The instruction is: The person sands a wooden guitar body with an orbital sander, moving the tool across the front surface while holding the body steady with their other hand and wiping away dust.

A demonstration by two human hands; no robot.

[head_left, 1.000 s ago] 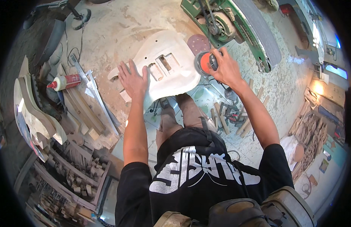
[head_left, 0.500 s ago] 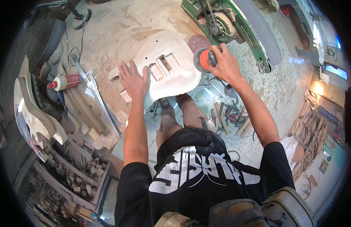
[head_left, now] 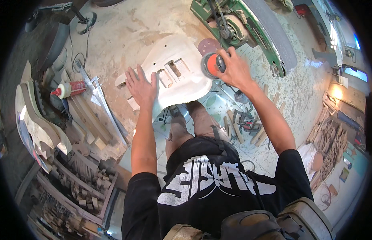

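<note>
A pale wooden electric guitar body (head_left: pixel 185 86) with routed cavities lies on the dusty workbench, its near edge jutting past the bench. My left hand (head_left: pixel 142 87) rests flat on its left part, fingers spread. My right hand (head_left: pixel 235 69) is wrapped round an orange and black orbital sander (head_left: pixel 213 65), whose round pad sits at the guitar body's right edge. Whether the pad touches the wood or only overlaps it in view, I cannot tell. Just beyond the sander lies a reddish perforated sanding disc (head_left: pixel 208 46).
Left of the guitar body are a glue bottle (head_left: pixel 72 89) with a red cap, a metal square (head_left: pixel 101 93) and wood strips (head_left: pixel 88 117). A green belt machine (head_left: pixel 250 34) stands at the far right. Shaped wooden pieces (head_left: pixel 42 120) stack at the left; clamps (head_left: pixel 250 121) lie lower right.
My right hand has shifted slightly left with the sander, which now overlaps more of the guitar body's edge. My left hand stays in place.
</note>
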